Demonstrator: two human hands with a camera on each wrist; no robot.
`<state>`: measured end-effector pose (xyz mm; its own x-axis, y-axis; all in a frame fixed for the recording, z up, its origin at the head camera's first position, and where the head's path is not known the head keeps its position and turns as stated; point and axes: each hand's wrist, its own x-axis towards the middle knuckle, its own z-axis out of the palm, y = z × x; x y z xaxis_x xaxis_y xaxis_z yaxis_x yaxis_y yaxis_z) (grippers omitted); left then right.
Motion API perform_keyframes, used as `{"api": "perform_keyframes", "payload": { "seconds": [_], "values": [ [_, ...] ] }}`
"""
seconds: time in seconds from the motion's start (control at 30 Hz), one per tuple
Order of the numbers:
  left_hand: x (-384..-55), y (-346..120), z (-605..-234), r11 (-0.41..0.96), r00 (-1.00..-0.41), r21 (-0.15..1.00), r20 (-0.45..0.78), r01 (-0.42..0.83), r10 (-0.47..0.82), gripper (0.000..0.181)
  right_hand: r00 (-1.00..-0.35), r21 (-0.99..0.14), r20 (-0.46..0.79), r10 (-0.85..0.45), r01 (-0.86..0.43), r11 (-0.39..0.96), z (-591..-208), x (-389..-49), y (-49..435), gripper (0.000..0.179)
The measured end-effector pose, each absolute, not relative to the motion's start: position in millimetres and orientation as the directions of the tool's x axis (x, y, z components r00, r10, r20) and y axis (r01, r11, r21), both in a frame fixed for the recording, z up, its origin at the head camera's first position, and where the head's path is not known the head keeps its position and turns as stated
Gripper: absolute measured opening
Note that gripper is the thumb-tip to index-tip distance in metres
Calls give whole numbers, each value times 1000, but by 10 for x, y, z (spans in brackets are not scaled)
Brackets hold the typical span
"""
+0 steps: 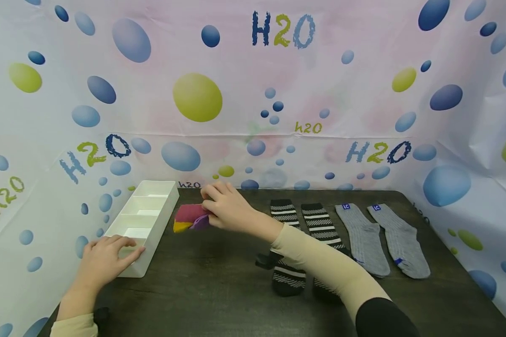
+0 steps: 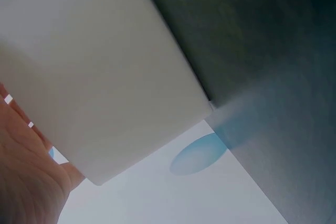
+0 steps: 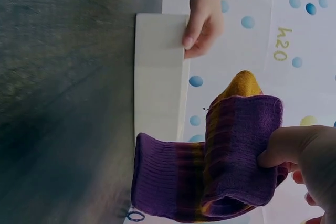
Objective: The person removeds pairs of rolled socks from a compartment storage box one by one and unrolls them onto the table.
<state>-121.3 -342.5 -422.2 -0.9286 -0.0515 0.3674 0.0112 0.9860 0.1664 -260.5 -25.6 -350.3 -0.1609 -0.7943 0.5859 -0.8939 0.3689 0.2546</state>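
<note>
A folded sock (image 1: 189,214), purple with maroon and yellow parts, is pinched by my right hand (image 1: 232,208) over the back of the table, right of a white divided box (image 1: 159,236). In the right wrist view the sock (image 3: 244,140) appears doubled over, its purple ribbed cuff sticking out to one side and a yellow tip on top. My left hand (image 1: 103,262) grips the rim at the near end of the box. The box's plain outer wall (image 2: 105,77) fills much of the left wrist view.
Two black-and-white striped socks (image 1: 287,283) lie flat at the middle right, partly behind my right forearm. Beyond them, two grey socks (image 1: 368,248) with blue labels lie side by side. A dark table (image 1: 194,299) meets a bubble-printed backdrop (image 1: 244,70).
</note>
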Motion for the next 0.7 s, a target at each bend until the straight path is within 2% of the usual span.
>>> {"api": "perform_keyframes", "payload": {
  "seconds": [0.2, 0.4, 0.5, 0.7],
  "values": [
    [-1218, -3434, -4233, 985, -925, 175, 377, 15, -53, 35, -146, 253, 565, -812, -906, 338, -3562, -2454, -96, 10],
    [-1212, -3433, -4225, 984, -926, 180, 373, 17, -53, 35, -164, 176, 498, -852, -943, 284, -3571, -2276, 60, 7],
    [-1205, -3434, -4217, 983, -924, 180, 379, 15, -55, 34, -203, 87, 454, -867, -959, 270, -3565, -2240, 100, 6],
    [-1211, -3432, -4209, 982, -930, 190, 364, 14, -57, 35, -347, -49, 364, -864, -934, 354, -3712, -2436, 67, 2]
  ]
}}
